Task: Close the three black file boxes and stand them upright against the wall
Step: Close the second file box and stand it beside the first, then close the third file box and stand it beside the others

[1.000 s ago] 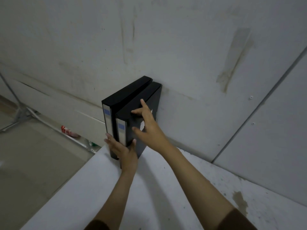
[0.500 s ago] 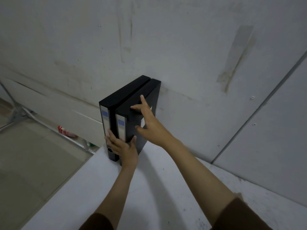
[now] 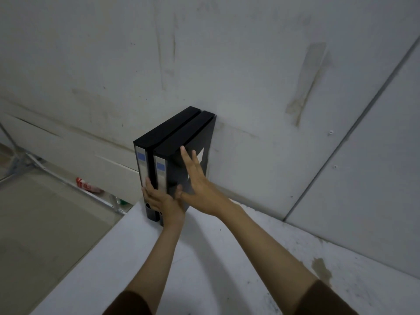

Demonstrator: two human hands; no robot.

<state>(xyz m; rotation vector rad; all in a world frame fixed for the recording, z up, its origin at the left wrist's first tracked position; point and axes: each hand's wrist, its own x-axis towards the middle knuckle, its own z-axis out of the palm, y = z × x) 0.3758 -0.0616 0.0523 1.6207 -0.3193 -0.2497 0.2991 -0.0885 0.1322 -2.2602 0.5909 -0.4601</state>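
Wall (image 3: 250,76): right hand (image 3: 202,185) now flattened.

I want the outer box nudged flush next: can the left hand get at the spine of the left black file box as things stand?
Probably yes. The left hand already rests on the lower spines; the left black file box has its grey-labelled spine facing out with nothing in front. The right hand lies on the right black file box, clear of it.

Bare forearms emerge from dark brown sleeves (image 3: 318,298).

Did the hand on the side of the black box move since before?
Yes. The right hand slid down the right black file box's side, its fingertips leaving the top edge; the box stayed against the grey wall.
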